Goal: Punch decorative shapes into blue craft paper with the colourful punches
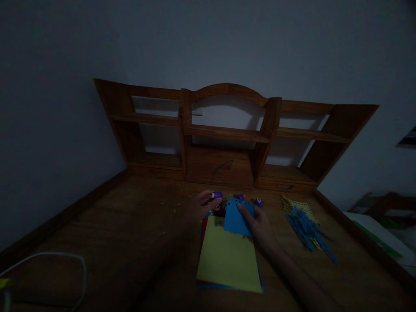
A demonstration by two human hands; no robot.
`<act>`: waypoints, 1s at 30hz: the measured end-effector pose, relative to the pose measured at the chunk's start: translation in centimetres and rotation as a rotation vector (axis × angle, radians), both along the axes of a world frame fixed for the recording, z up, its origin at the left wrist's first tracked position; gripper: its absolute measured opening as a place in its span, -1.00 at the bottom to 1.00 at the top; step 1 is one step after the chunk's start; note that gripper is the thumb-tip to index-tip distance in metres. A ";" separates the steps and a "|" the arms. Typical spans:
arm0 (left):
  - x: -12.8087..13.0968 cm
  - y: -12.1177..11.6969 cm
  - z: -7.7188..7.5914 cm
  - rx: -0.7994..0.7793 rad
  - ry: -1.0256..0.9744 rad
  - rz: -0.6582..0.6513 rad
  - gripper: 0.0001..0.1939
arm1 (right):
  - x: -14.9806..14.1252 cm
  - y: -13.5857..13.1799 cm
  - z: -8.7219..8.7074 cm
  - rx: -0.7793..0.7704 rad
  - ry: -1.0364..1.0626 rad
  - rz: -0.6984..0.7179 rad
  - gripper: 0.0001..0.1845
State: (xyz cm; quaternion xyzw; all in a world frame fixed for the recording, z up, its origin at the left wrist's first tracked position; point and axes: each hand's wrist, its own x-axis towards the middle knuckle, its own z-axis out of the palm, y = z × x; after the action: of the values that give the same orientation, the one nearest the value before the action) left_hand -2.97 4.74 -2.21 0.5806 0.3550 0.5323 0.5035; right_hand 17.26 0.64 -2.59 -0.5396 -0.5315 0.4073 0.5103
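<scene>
My right hand pinches a blue sheet of paper, thumb on top. Small punched holes run along its upper edge. Just left of the sheet, my left hand has its thumb and fingers closed about a small purple paper punch with a white part. Below the blue sheet lies a stack of paper with a yellow sheet uppermost; red and blue edges show beneath it. Two more purple punches, one behind the blue sheet and another to its right, rest on the table. Dim light blurs details between my hands.
Blue and yellow perforated paper strips lie heaped to the right. Tiny paper scraps dot the wooden table at left. A wooden shelf unit stands along the back. A white cable curves at the lower left.
</scene>
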 end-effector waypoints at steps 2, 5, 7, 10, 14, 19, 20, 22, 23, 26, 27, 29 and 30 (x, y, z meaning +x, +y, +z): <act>0.4 -0.1 -0.4 -0.110 -0.095 -0.082 -0.62 | -0.2 -0.1 0.0 -0.068 0.043 0.108 -0.52; 0.7 0.1 -0.9 -0.188 -0.154 -0.126 -0.54 | -0.5 0.0 0.0 -0.105 0.093 0.198 -0.53; 0.7 0.4 -1.3 -0.196 -0.183 -0.103 -0.50 | -0.6 0.0 -0.1 -0.118 0.119 0.208 -0.53; 0.5 0.7 -1.7 -0.200 -0.220 -0.064 -0.44 | -0.5 0.2 -0.4 -0.117 0.120 0.187 -0.52; 0.2 0.7 -1.9 -0.190 -0.241 -0.140 -0.44 | -0.1 0.6 -0.8 0.020 0.025 0.075 -0.55; 0.4 0.6 -2.1 -0.240 -0.264 -0.219 -0.49 | 0.4 1.0 -0.8 0.099 -0.120 -0.037 -0.51; 0.4 0.6 -2.2 -0.250 -0.263 -0.229 -0.51 | 0.4 1.0 -0.8 0.100 -0.137 -0.047 -0.50; 0.3 0.6 -2.2 -0.267 -0.250 -0.249 -0.54 | 0.4 1.0 -0.7 0.111 -0.160 -0.047 -0.50; 0.3 0.6 -2.1 -0.273 -0.236 -0.258 -0.55 | 0.4 1.0 -0.7 0.118 -0.169 -0.046 -0.50; 0.0 0.5 -1.9 -0.272 -0.168 -0.252 -0.54 | 0.4 0.9 -0.7 0.139 -0.196 -0.049 -0.51; 0.0 0.4 -1.8 -0.269 -0.154 -0.242 -0.53 | 0.4 0.9 -0.8 0.148 -0.207 -0.056 -0.51; 0.0 0.5 -1.9 -0.268 -0.160 -0.227 -0.51 | 0.4 0.9 -0.9 0.171 -0.229 -0.070 -0.53; 0.1 0.6 -2.1 -0.268 -0.174 -0.233 -0.50 | 0.4 0.9 -1.0 0.184 -0.237 -0.077 -0.54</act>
State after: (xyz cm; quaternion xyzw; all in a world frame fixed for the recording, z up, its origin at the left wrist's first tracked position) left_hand -2.90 5.29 -4.26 0.4972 0.3081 0.4665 0.6635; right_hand 17.70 1.59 -3.58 -0.5546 -0.6021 0.2705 0.5067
